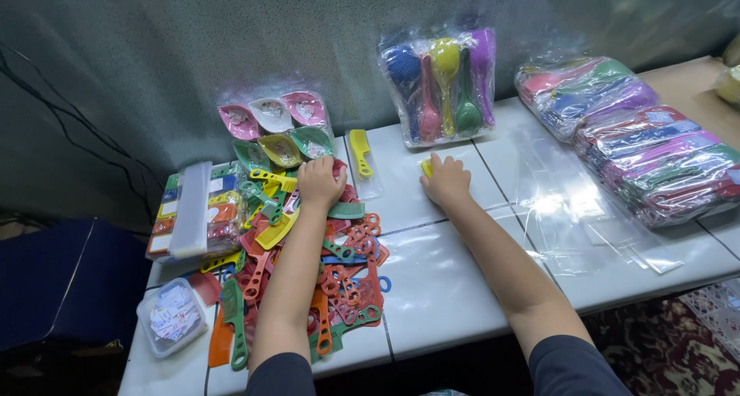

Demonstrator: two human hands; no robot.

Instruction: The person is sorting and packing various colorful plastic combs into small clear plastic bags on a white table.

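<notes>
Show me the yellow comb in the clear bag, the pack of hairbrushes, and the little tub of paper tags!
yellow comb [360, 151], head view, on its toothed top half.
pack of hairbrushes [443, 84], head view, on the yellow brush's head.
tub of paper tags [173, 316], head view, on the tags inside the clear tub.

Reaching forward with both arms, palms down; left hand [320, 181] curling its fingers, right hand [445, 180] seemingly pinching, the grip partly hidden.
</notes>
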